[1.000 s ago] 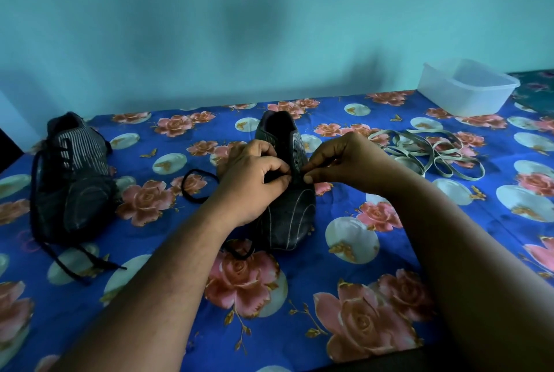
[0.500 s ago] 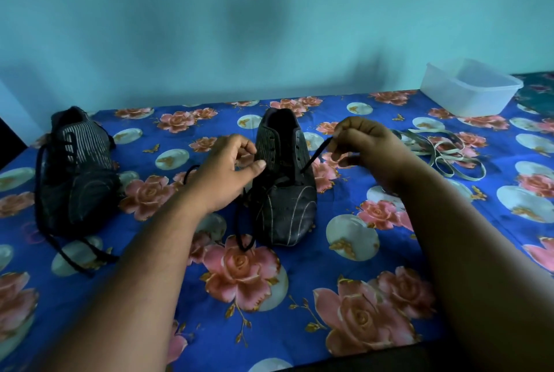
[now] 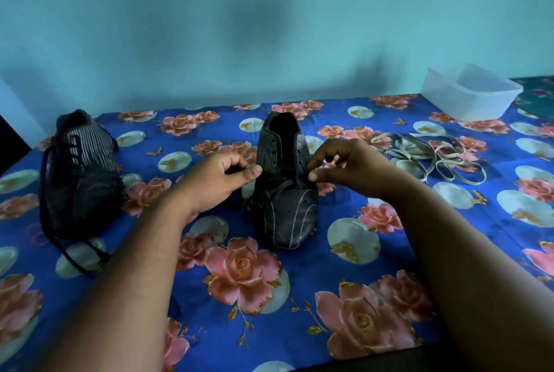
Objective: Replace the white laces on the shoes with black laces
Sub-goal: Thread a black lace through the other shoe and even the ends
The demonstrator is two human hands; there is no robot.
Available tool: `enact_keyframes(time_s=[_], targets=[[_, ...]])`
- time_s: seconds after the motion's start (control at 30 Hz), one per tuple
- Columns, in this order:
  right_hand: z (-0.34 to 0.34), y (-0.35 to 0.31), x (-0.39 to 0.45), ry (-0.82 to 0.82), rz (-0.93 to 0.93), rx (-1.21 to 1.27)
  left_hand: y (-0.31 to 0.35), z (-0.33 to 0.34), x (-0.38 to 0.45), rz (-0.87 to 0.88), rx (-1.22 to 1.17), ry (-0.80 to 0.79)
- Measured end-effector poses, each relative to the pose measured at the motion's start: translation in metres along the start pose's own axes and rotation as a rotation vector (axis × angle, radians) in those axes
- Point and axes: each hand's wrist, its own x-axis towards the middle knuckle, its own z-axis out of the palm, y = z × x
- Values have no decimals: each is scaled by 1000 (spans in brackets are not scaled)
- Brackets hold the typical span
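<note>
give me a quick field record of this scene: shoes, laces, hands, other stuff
middle shoe: upright, toe toward the camera, black lace through the lowest eyelets only
left shoe: laced in black, loose ends trailing on the cloth
white laces: loose pile right of the middle shoe
left hand: pinching the black lace
right hand: fingers curled at the shoe's eyelets, grip unclear
tub: far right

Both bare forearms reach forward from the lower edge, converging: the left hand (image 3: 215, 183) is held palm-inward with fingers curled and thumb meeting the forefinger in a pinch, while the right hand (image 3: 344, 165) is arched, fingers bent downward, thumb extended toward the fingertips.
</note>
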Motion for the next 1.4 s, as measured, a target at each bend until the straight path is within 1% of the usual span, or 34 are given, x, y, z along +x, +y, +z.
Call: enact_keyframes(time_s=[0.07,0.17,0.23,0.3,0.37,0.43,0.5,0.53,0.57,0.6,0.63,0.7,0.73,0.77,0.8,0.87,0.9,0.97,1.03,1.1,1.2,1.33,1.4], targets=[[0,-1,0,-31,-8,-18,-1,0,0,5,-27,-14],[-5,6,2,-9,19,-19,-3,-2,1,2,-21,-26],[-9,15,5,99,54,-39,-3,-4,1,3,-32,-32],[-14,28,8,255,122,-98,-3,-7,0,4,-40,-36],[-19,38,9,425,245,-159,-4,-8,0,10,-33,-44],[-26,49,10,558,409,-238,-4,-9,0,17,-37,-48],[-29,58,10,630,515,-350,-4,-9,0,20,-40,-48],[-29,59,10,645,517,-381,-4,-9,0,22,-37,-49],[-29,59,11,638,477,-379,-4,-9,0,23,-37,-51],[-27,56,12,604,390,-365,-3,-8,0,27,-45,-54],[-24,49,12,543,263,-347,-2,-7,0,35,-62,-51],[-14,33,11,336,11,-258,1,-3,-1,63,-89,-37],[-8,26,10,209,-69,-202,3,-1,-1,89,-82,-35],[-3,22,8,105,-119,-155,5,1,-1,120,-61,-36],[0,17,7,38,-139,-96,7,3,-2,155,-33,-38],[1,15,5,-9,-168,-30,8,5,-2,202,29,-31],[0,14,6,-6,-192,-56,8,5,-2,208,53,-26],[-1,16,6,3,-178,-107,5,4,0,193,73,-44],[-6,25,7,60,-99,-138,0,2,2,130,57,-76],[-12,37,8,180,-4,-188,-4,0,3,68,32,-89],[-17,50,10,327,123,-317,-3,-1,3,41,-20,-102],[-18,59,12,435,250,-383,2,-2,1,45,-65,-129],[-19,60,12,460,300,-434,3,-3,0,31,-75,-140]])
